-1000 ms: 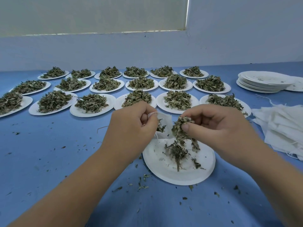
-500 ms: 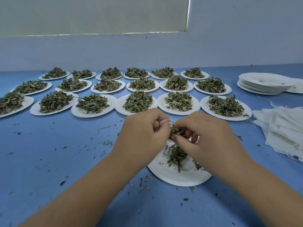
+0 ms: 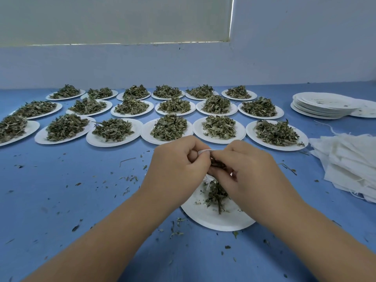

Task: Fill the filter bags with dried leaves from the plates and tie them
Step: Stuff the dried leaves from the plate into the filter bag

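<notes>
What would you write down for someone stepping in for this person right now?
Left hand grips the filter bag by its top edge. Right hand pinches dried leaves at the bag's mouth.
The near plate under the hands holds only a few leftover leaves.
Done: judging by the stack of empty plates, several plates are cleared. This bag is not yet tied.
Left: finish this plate and tie the bag, then work through three rows of full plates. Empty bags lie piled on the right.
</notes>
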A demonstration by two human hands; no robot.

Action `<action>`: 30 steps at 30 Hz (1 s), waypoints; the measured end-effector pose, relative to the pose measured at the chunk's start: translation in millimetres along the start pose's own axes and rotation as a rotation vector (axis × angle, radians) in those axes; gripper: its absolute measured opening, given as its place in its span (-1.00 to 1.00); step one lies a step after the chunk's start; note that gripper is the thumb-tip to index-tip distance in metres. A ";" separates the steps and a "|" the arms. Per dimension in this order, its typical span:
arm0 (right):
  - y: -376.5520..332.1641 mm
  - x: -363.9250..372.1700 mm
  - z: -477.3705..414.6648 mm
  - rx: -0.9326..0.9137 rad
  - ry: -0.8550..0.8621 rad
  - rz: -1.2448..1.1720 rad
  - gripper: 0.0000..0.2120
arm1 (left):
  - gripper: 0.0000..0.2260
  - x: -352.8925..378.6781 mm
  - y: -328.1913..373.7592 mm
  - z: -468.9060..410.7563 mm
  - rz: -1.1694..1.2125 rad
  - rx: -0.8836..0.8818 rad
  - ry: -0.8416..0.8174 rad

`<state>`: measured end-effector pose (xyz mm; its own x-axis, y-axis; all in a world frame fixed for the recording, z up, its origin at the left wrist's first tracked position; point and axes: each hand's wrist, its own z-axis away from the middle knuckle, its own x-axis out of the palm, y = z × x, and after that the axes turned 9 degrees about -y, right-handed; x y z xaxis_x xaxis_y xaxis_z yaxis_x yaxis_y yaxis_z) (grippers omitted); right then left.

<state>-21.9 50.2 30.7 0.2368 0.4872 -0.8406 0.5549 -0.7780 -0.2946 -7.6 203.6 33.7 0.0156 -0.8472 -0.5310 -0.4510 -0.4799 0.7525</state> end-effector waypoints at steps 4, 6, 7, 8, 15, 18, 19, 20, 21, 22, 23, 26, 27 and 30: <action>-0.6 -2.1 2.4 -0.033 0.120 -0.083 -0.93 | -0.86 -2.0 0.4 0.4 0.026 -0.009 0.007; -2.0 -0.1 0.1 -0.079 0.145 -0.057 -0.96 | -0.85 -0.9 1.2 0.9 0.079 -0.025 -0.002; -2.3 1.4 -1.3 -0.097 0.150 -0.040 -0.98 | -0.85 -0.4 1.6 1.2 0.105 -0.034 -0.006; -2.5 2.9 -2.6 -0.108 0.151 -0.025 -0.99 | -0.85 -0.1 1.8 1.5 0.118 -0.040 -0.011; 1.7 -1.2 0.1 -0.120 0.163 -0.149 -0.88 | -0.85 -5.2 0.1 1.0 0.116 -0.034 -0.001; 0.0 -1.5 -0.5 -0.129 0.143 -0.119 -0.86 | -0.85 -5.7 0.6 1.2 0.112 -0.042 -0.004; -0.2 -1.7 -0.3 -0.134 0.145 -0.127 -0.84 | -0.85 -6.4 0.5 0.8 0.109 -0.043 -0.001; -0.1 -2.6 0.1 -0.135 0.155 -0.153 -0.83 | -0.86 -7.5 0.1 0.4 0.107 -0.045 0.006; 0.6 -4.4 0.6 -0.132 0.170 -0.192 -0.82 | -0.86 -8.7 -0.5 -0.3 0.108 -0.049 0.017; 2.0 -7.2 1.1 -0.126 0.189 -0.230 -0.82 | -0.86 -10.1 -1.2 -1.1 0.113 -0.056 0.031; 3.9 -10.3 1.7 -0.119 0.209 -0.256 -0.83 | -0.86 -11.4 -2.1 -2.0 0.122 -0.067 0.045; 10.8 -18.3 3.8 -0.048 0.178 -0.304 -0.81 | -0.86 -14.4 -4.7 -4.6 0.160 -0.096 0.078; 12.8 -19.5 4.3 0.004 0.124 -0.317 -0.73 | -0.85 -15.3 -5.1 -5.1 0.172 -0.100 0.085; 17.0 -17.1 2.9 0.105 -0.062 -0.335 -0.40 | -0.86 -16.6 -5.3 -5.4 0.187 -0.092 0.102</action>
<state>-18.8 27.5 38.7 0.0048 0.6997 -0.7144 0.5074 -0.6173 -0.6012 -0.7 219.0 40.5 0.0315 -0.9398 -0.3402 -0.3708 -0.3271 0.8692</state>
